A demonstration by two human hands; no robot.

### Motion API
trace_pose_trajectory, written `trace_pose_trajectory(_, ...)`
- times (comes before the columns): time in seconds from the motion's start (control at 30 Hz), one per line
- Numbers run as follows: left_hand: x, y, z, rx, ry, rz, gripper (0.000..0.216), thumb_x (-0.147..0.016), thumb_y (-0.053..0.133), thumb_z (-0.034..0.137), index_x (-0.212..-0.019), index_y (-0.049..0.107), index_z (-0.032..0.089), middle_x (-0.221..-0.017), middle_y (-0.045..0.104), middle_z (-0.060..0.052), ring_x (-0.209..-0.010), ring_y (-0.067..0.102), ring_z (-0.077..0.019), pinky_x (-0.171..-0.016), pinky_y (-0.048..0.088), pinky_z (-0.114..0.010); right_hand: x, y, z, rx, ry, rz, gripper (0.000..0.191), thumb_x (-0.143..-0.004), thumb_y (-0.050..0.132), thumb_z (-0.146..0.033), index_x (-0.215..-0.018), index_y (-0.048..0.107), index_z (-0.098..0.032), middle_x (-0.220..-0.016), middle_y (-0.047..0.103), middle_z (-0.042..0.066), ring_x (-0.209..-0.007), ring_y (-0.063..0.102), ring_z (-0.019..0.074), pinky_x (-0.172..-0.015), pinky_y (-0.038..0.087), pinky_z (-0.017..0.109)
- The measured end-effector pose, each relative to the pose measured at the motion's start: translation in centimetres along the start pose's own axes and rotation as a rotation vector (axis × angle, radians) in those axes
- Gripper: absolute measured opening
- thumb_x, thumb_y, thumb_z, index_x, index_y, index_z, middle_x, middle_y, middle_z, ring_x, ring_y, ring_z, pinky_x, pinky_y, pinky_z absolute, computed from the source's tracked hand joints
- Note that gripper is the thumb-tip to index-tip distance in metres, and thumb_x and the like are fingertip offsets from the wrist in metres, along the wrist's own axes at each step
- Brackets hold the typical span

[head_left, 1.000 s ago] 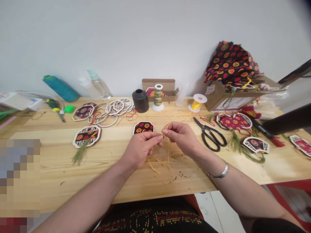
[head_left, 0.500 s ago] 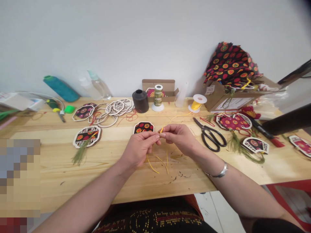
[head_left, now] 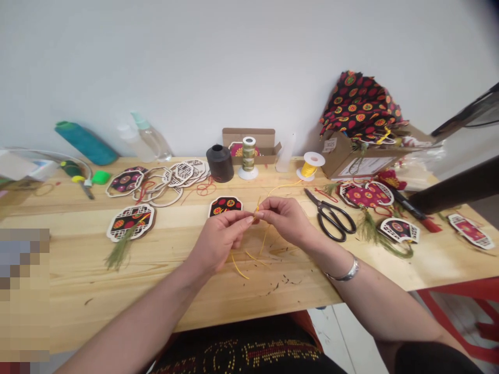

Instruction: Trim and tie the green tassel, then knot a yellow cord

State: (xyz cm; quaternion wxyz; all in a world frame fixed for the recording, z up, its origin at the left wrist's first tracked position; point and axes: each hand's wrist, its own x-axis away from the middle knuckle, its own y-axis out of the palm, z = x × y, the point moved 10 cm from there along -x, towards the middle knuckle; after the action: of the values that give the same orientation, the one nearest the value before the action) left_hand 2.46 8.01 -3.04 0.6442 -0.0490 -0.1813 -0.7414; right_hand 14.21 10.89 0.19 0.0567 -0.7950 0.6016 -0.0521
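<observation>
Both hands meet over the middle of the wooden table (head_left: 78, 306). My left hand (head_left: 220, 240) and my right hand (head_left: 286, 218) each pinch a thin yellow cord (head_left: 265, 240) where their fingertips touch. Loose ends of the cord hang down and lie on the table below the hands. The cord runs back to a yellow spool (head_left: 310, 165) behind my right hand. A dark patterned fabric piece (head_left: 225, 205) lies just beyond my left hand.
Black scissors (head_left: 331, 218) lie right of my right hand. Fan-shaped wooden ornaments (head_left: 130, 221) lie left and right (head_left: 364, 195). A black spool (head_left: 220, 162), a gold spool (head_left: 248, 156), bottles (head_left: 150, 137) and a cardboard box of patterned fabric (head_left: 360, 156) stand along the wall.
The hands stay pinched together on the yellow cord with small finger shifts. The view has swung slightly, so everything sits a little further left and the hanging ends have shifted.
</observation>
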Motion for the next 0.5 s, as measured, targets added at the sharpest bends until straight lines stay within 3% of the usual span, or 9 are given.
trace_pose_trajectory(0.1, -0.2, -0.6, 0.3, -0.048, 0.054, 0.046, 0.014, -0.069, 0.072, 0.027, -0.073, 0.069, 0.014, -0.049, 0.048, 0.005, -0.042, 0.03, -0.0031, -0.041, 0.022, -0.019, -0.1, -0.6, -0.3, 0.107, -0.044, 0.04, 0.016, -0.072, 0.065, -0.029, -0.063, 0.06, -0.016, -0.06, 0.058, -0.002, -0.056, 0.047, 0.0091, -0.057, 0.038, 0.024)
trace_pose_trajectory(0.27, -0.1, -0.7, 0.4, -0.07, 0.061, 0.06, 0.017, -0.069, 0.071, 0.029, -0.065, 0.065, 0.013, -0.07, 0.062, -0.002, -0.042, 0.03, -0.0016, -0.041, 0.023, -0.02, 0.0, -0.9, -0.9, 0.198, -0.107, 0.087, 0.014, -0.075, 0.063, -0.025, -0.063, 0.061, -0.016, -0.06, 0.059, -0.002, -0.057, 0.047, 0.0092, -0.058, 0.038, 0.024)
trace_pose_trajectory(0.4, 0.2, 0.1, 0.2, -0.112, 0.026, 0.011, 0.015, -0.067, 0.071, 0.029, -0.064, 0.065, 0.015, -0.055, 0.053, 0.002, -0.045, 0.039, -0.0056, -0.043, 0.028, -0.02, 0.0, -0.9, -0.7, 0.151, -0.067, 0.094, 0.012, -0.074, 0.062, -0.023, -0.063, 0.061, -0.017, -0.062, 0.061, -0.001, -0.058, 0.049, 0.0098, -0.057, 0.039, 0.024)
trace_pose_trajectory(0.5, 0.3, 0.3, 0.2, -0.204, 0.024, 0.008, 0.014, -0.067, 0.071, 0.029, -0.069, 0.067, 0.016, -0.055, 0.054, 0.002, -0.045, 0.041, -0.0065, -0.043, 0.03, -0.02, 0.1, -0.6, -0.4, 0.073, -0.022, 0.069, 0.015, -0.073, 0.061, -0.024, -0.061, 0.058, -0.017, -0.056, 0.057, -0.002, -0.053, 0.046, 0.0082, -0.053, 0.036, 0.023)
